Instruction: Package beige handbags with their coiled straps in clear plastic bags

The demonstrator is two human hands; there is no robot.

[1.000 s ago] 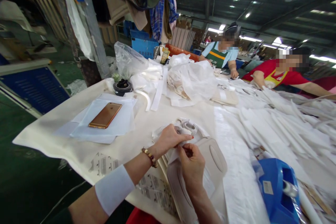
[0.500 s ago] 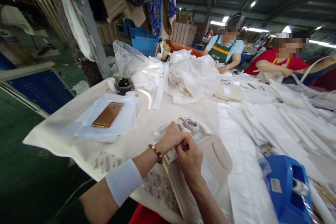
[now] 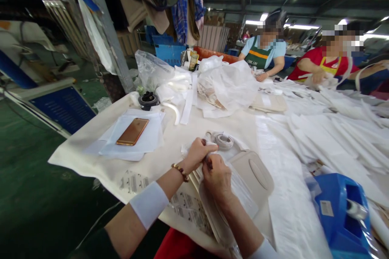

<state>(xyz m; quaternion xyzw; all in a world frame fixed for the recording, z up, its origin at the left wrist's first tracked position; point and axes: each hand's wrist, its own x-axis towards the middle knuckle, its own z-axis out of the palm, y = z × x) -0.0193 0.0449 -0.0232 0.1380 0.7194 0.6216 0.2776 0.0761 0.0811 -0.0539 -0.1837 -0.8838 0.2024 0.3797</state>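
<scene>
On the table in front of me lies a flat beige item (image 3: 261, 172), perhaps a bag, with rounded corners and a raised oval outline. A coiled pale strap (image 3: 224, 141) rests at its far end, and thin clear plastic (image 3: 244, 188) covers part of it. My left hand (image 3: 197, 154), with a beaded bracelet on its wrist, is closed in a pinch beside the coil. Just nearer to me, the fingers of my right hand (image 3: 216, 175) are curled and pinched, almost touching the left. Whatever sits between the fingertips is hidden by the hands.
Left lies a gold phone (image 3: 133, 131) on white sheets; beyond it, a black tape roll (image 3: 148, 100). Crumpled plastic (image 3: 229, 87) is heaped at the back. At right stand a blue tape dispenser (image 3: 340, 210) and white strips (image 3: 331, 141). Two co-workers (image 3: 263, 58) work across the table.
The view has shifted a little, so the table contents sit slightly further right. Both hands stay pinched close together by the coil. The red-shirted co-worker's hands and strap have moved.
</scene>
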